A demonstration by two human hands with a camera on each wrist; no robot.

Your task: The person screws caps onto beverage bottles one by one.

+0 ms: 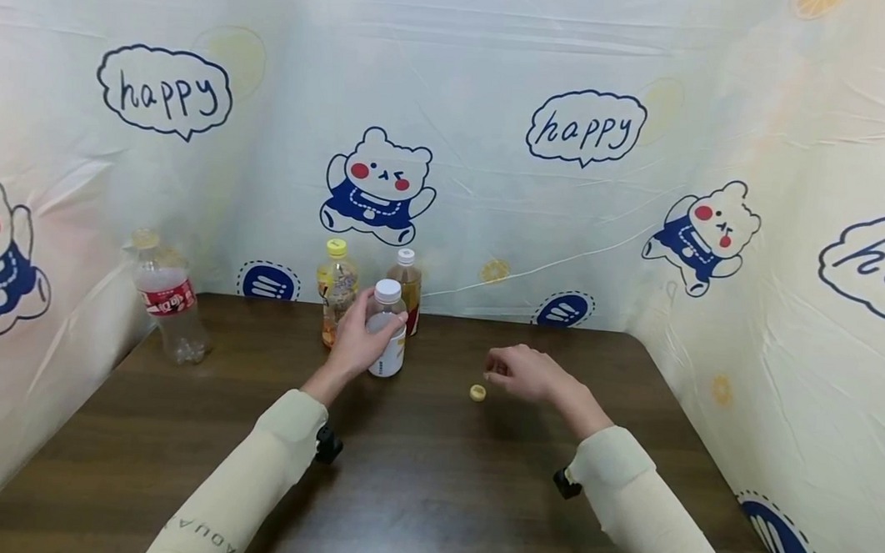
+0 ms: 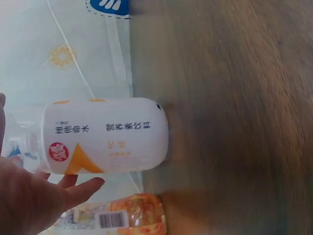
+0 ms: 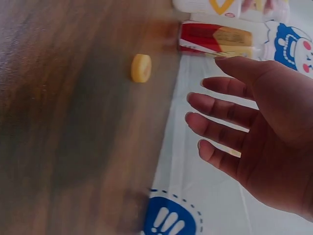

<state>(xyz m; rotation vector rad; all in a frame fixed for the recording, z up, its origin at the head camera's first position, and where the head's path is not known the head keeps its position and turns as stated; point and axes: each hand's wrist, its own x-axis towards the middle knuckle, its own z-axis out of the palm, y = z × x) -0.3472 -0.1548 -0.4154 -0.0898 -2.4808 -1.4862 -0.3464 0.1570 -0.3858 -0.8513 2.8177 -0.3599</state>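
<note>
My left hand (image 1: 360, 332) grips the upper part of a clear drink bottle (image 1: 388, 340) with a white cap and white label. In the left wrist view this bottle (image 2: 107, 134) stands upright on the table, its label showing orange marks and a red round badge. My right hand (image 1: 531, 375) hovers over the table with its fingers loosely bent, holding nothing. Just left of its fingertips lies a small, round yellow piece (image 1: 477, 393) with a hollow in its top. In the right wrist view the yellow piece (image 3: 141, 68) sits apart from the right hand (image 3: 259, 112).
Behind the gripped bottle stand a yellow-capped bottle (image 1: 337, 283) with orange contents and a white-capped bottle (image 1: 410, 283) of amber drink. A larger bottle (image 1: 171, 300) with a red label is at the table's far left. A printed curtain (image 1: 476, 203) hangs behind the dark wooden table (image 1: 416, 492).
</note>
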